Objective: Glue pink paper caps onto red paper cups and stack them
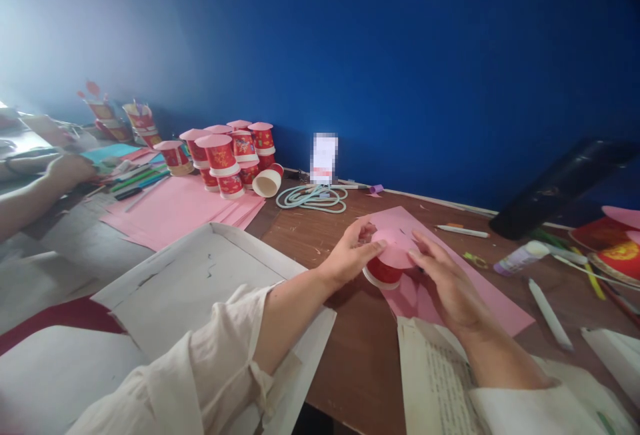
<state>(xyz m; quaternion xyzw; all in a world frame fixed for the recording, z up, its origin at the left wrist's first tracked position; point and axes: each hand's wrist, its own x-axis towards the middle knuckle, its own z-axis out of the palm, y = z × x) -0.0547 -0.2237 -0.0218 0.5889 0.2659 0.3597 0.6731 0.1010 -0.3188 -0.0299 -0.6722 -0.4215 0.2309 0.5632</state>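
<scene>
A pink paper disc (394, 248), domed like a shallow cone, caps a red paper cup (384, 273) standing upside down with its white rim lowest. My left hand (351, 253) is closed at the disc's left side, thumb on its top. My right hand (447, 283) grips the disc's right edge between thumb and fingers, some of which are hidden. Beneath the cup and right hand lies a pink paper sheet (480, 295). Similar red cups with pink caps (220, 155) are stacked at the left back, and one uncapped cup (269, 181) lies on its side.
Pink sheets (170, 211), markers (135, 181) and a white box lid (240, 258) lie left, near another person's arm (30, 201). A phone (324, 158) and coiled cable (313, 198) stand by the blue wall. Right are a glue stick (520, 257) and a leaning black cylinder (550, 191).
</scene>
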